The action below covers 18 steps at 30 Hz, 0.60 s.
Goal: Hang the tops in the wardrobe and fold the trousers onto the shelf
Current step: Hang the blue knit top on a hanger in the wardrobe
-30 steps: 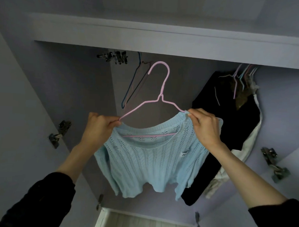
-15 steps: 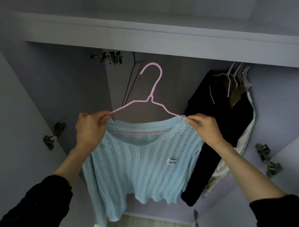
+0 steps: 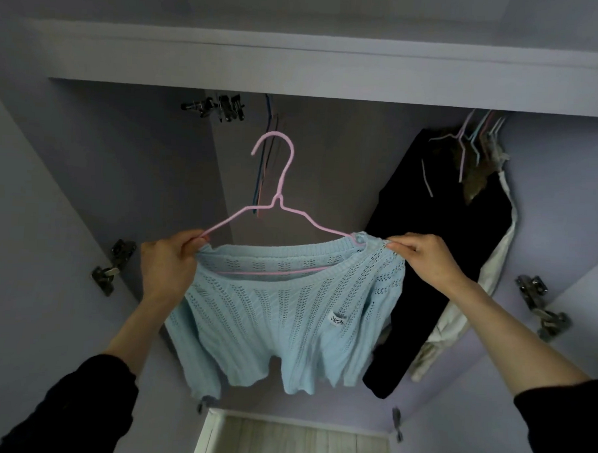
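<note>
Dressing the hanger (image 3: 280, 205) — the hanging step, not yet finished. Left hand (image 3: 167, 261) curled round the hanger's left end together with the jumper's (image 3: 280, 314) shoulder; right hand (image 3: 426, 256) pinching the knit at the other shoulder, just past the wire's right tip. Jumper draped below both sets of fingers, neckline stretched between them, lower bar showing inside the neck. Hook free above the fingers, short of the rail — rail itself hidden behind the wardrobe's top edge (image 3: 331, 73). Probably next: settling the right shoulder over the wire, then lifting the hook up to the rail, left of the dark clothes (image 3: 436, 266) beyond the right fingers.
</note>
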{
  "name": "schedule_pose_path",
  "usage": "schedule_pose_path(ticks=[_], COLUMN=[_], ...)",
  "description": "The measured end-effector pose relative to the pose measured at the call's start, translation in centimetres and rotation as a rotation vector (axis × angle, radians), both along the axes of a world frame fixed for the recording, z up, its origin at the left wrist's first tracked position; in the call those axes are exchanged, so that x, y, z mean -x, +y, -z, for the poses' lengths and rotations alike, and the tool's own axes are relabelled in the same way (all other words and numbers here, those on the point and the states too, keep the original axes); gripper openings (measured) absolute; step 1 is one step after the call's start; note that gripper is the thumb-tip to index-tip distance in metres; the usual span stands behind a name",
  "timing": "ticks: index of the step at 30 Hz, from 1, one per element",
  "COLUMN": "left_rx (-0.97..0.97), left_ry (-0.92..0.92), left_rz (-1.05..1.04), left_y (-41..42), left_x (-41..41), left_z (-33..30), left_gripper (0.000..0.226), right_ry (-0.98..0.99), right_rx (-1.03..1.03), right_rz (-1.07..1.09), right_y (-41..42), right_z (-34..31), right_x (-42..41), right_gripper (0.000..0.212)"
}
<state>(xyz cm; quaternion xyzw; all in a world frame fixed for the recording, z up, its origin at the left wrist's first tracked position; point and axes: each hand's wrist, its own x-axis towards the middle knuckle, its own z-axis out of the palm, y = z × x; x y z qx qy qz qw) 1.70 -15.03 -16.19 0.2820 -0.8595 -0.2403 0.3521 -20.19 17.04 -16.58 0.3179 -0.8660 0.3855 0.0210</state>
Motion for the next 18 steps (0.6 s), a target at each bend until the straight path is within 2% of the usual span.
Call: schedule_pose_path(ticks=[2, 3, 7, 11, 14, 18], left_rx=[-0.016, -0.024, -0.044, 0.007, 0.05, 0.09], left_ry=[0.0, 0.002, 0.002, -0.011, -0.027, -0.092], left_rz=[-0.001, 0.003, -0.001, 0.024, 0.069, 0.12], left_y=[0.2, 0.3, 0.2, 0.1, 0.1, 1.2], left_x=[0.2, 0.3, 1.0, 1.7, 1.9, 2.4], left_z=[0.4, 0.6, 1.5, 1.9, 2.5, 3.0], left_gripper=[0.016, 0.016, 0.016, 0.016, 0.015, 0.016], right_ry=[-0.123, -0.111, 0.112, 0.353, 0.354, 0.329], right_rx=[0.023, -0.007, -0.123, -0.224, -0.275, -0.452], right_rz=[0.053, 0.069, 0.009, -0.039, -0.09, -0.159], right_y=[0.3, 0.4, -1.0, -1.6, -0.7, 0.6], right_z=[0.2, 0.3, 0.5, 0.9, 1.1, 1.9], right_x=[0.2, 0.2, -0.6, -1.0, -1.6, -2.8], right_gripper=[0.023, 0.024, 0.03, 0.018, 0.015, 0.02])
